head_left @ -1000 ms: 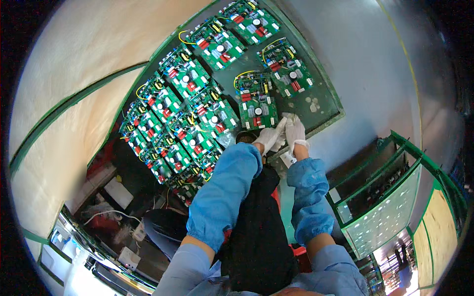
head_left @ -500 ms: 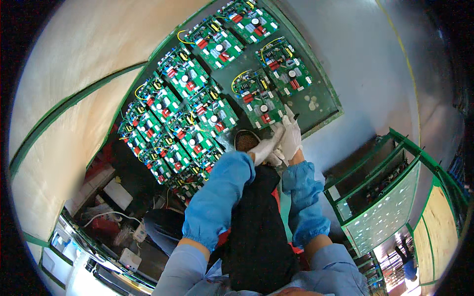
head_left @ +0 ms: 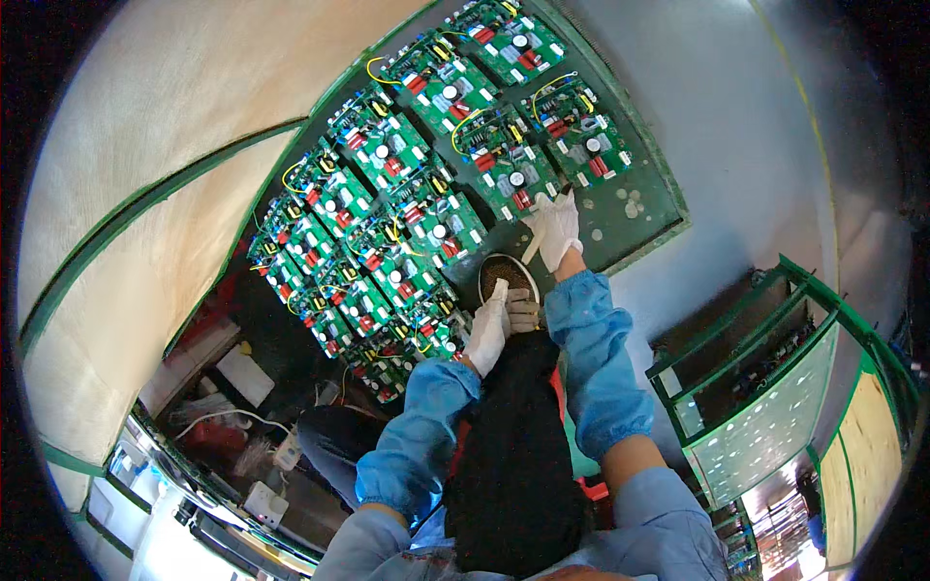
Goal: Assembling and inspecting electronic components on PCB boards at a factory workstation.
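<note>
My left hand (head_left: 492, 324), in a white glove, lies over the near end of a brown shoe (head_left: 506, 275) with a pale rim, just beyond my black trouser leg (head_left: 513, 436). Its thumb stands apart and its fingers stretch across to the right. My right hand (head_left: 557, 232), gloved too, is at the near edge of a green circuit board (head_left: 511, 172) with red, white and yellow parts. The thumb sticks out to the left. A small dark tip shows at its fingers, its kind unclear. Another circuit board (head_left: 589, 145) lies just beyond, on the right.
Several more circuit boards (head_left: 383, 150) fill the green-edged tabletop (head_left: 639, 228) to the left and far side. Pale round spots (head_left: 632, 205) mark its right corner. A green-framed rack (head_left: 760, 407) stands at the right. Lower left are a white power socket (head_left: 264, 504) and a cable.
My hands, together before, have come apart. The left has drawn back over the shoe; the right stays near the board's edge, its fingers on the board side. The view has shifted slightly.
</note>
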`<state>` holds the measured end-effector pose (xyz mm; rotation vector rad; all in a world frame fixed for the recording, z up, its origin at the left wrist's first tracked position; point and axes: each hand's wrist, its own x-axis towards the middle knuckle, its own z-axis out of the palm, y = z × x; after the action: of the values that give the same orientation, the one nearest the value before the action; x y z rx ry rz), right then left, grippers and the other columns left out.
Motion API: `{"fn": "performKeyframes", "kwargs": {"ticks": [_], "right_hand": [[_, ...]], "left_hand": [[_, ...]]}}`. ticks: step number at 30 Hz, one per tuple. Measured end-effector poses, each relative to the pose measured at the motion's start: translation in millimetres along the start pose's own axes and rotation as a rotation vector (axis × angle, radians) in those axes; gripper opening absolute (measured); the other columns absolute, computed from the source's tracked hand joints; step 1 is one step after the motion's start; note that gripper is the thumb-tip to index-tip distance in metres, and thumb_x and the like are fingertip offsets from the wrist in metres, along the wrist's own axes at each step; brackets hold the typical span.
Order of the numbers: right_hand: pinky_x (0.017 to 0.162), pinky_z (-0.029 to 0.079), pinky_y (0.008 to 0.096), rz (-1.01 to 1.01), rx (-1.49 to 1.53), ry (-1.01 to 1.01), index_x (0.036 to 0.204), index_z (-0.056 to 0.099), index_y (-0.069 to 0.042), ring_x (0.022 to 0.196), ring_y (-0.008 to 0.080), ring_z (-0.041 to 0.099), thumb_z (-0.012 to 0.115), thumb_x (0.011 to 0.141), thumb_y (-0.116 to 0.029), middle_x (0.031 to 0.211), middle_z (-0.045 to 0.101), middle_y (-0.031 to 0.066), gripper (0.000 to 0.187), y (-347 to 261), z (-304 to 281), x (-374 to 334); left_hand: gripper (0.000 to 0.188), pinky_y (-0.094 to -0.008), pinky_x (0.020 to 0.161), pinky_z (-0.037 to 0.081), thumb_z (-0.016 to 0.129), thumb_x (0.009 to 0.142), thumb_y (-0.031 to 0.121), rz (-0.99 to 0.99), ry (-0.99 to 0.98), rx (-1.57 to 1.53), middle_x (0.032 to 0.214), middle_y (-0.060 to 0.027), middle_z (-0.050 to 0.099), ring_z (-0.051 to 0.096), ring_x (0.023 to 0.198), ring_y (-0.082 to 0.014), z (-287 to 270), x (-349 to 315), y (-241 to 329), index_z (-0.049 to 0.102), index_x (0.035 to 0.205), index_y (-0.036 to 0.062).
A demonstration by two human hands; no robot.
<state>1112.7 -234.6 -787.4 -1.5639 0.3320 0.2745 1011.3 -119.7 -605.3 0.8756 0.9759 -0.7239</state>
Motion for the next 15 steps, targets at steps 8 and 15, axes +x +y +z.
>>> {"fn": "performKeyframes", "kwargs": {"ticks": [8,15], "right_hand": [[0.066,0.053,0.0361,-0.311,-1.057,-0.291,0.124,0.038,-0.002,0.085,0.0242,0.057,0.056,0.089,-0.012,0.105,0.056,0.0131,0.041,-52.1,6.6,-16.1],[0.059,0.050,0.0351,-0.136,-0.026,0.100,0.119,0.038,-0.010,0.079,0.0276,0.061,0.043,0.095,-0.031,0.100,0.059,0.0173,0.032,-7.9,-26.9,6.7]], "left_hand": [[0.066,-0.0337,0.076,0.050,0.027,0.094,0.057,-0.029,0.064,-0.048,0.093,-0.0146,0.063,0.062,0.081,-0.0226,-42.5,8.8,-11.4,0.052,0.112,-0.0014],[0.077,-0.0356,0.082,0.049,0.026,0.091,0.063,0.036,-0.044,-0.132,0.105,-0.0214,0.061,0.062,0.089,-0.0279,-27.9,-3.0,-14.5,0.045,0.121,-0.0066]]}}
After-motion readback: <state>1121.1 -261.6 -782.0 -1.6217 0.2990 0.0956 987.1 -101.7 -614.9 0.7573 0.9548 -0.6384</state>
